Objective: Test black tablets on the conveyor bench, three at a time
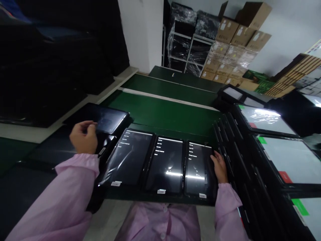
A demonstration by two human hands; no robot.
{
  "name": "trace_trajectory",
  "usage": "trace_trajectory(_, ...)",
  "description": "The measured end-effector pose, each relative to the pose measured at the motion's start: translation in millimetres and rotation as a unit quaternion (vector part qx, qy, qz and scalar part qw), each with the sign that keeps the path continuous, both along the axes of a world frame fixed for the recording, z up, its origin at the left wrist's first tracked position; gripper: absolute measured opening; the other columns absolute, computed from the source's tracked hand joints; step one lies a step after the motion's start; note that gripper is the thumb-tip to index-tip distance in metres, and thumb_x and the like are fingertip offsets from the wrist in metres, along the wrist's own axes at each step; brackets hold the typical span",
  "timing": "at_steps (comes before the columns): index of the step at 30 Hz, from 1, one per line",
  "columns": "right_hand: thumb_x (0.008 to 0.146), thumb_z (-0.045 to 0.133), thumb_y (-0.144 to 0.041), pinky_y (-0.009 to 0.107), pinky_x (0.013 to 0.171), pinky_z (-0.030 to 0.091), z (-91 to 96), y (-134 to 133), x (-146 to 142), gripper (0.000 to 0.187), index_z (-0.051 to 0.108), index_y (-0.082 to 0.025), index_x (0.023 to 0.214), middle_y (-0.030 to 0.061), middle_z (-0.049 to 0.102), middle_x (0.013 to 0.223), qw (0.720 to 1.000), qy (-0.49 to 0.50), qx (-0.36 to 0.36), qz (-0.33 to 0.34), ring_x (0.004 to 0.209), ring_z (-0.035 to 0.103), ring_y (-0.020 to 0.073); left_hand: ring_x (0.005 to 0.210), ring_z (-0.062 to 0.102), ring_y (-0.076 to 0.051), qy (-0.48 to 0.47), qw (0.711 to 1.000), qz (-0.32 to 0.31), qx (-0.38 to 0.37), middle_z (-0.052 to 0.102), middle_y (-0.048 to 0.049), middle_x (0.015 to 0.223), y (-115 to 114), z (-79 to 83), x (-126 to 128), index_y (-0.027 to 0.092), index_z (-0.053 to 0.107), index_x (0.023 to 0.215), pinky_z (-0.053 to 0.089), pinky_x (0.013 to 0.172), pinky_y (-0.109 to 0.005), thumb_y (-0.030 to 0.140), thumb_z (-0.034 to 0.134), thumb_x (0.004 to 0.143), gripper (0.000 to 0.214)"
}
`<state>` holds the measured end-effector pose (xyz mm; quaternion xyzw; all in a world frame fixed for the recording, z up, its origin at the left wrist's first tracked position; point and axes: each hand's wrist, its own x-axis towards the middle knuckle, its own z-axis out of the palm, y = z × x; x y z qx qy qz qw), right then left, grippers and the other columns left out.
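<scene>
Three tablets lie side by side on the green table, their dark screens lit with a short white text menu: a left tablet (132,155), a middle tablet (165,164) and a right tablet (198,167). My right hand (220,167) holds the right tablet by its right edge, with the fingertips at the rim. My left hand (84,138) is closed, thumb and fingers pinched together, above the black stack at the left. Whether something small is in the pinch cannot be made out. Beside those fingers lies another tablet (111,118) with a dark, shiny screen.
Tall stacks of black trays (238,160) stand close at the right, topped by pale-screened tablets (293,157) with green and red stickers. The green table (160,108) runs away ahead, crossed by a pale strip. Cardboard boxes (228,30) and a wrapped rack (187,47) stand behind.
</scene>
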<state>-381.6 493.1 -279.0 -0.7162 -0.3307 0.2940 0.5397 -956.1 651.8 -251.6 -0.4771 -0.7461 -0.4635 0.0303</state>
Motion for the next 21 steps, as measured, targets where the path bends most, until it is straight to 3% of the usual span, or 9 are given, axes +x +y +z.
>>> trace_trajectory(5,0.066,0.076,-0.066,0.049,0.116,0.042,-2.8,3.3,1.3,0.079,0.065,-0.016,0.127,0.0154,0.066,0.134,1.000,-0.009,-0.008,-0.009,0.130,0.058,0.0345,0.093,0.064,-0.015,-0.131,0.990,-0.012,-0.046,0.072,0.0007,0.103,9.0,3.0,-1.6,0.016,0.066,0.110,0.054,0.097,-0.033,0.023,0.063,0.088,0.023)
trace_trajectory(16,0.071,0.070,-0.065,0.045,0.111,0.045,8.8,1.0,-0.4,0.069,0.069,-0.020,0.124,0.0096,0.067,0.127,0.998,-0.035,-0.049,-0.016,0.127,0.056,0.0334,0.107,0.066,-0.021,-0.112,0.990,-0.047,-0.072,0.073,-0.0089,0.111,5.7,7.2,7.8,0.014,0.066,0.113,0.049,0.103,-0.034,0.023,0.057,0.091,0.025)
trace_trajectory(21,0.073,0.066,-0.063,0.048,0.109,0.045,16.7,0.9,1.0,0.073,0.067,-0.016,0.128,0.0122,0.066,0.125,0.996,-0.041,-0.075,-0.003,0.123,0.056,0.0361,0.109,0.067,-0.024,-0.103,0.989,-0.064,-0.086,0.073,-0.0125,0.113,0.2,37.8,26.5,0.013,0.066,0.112,0.049,0.105,-0.041,0.018,0.055,0.089,0.026)
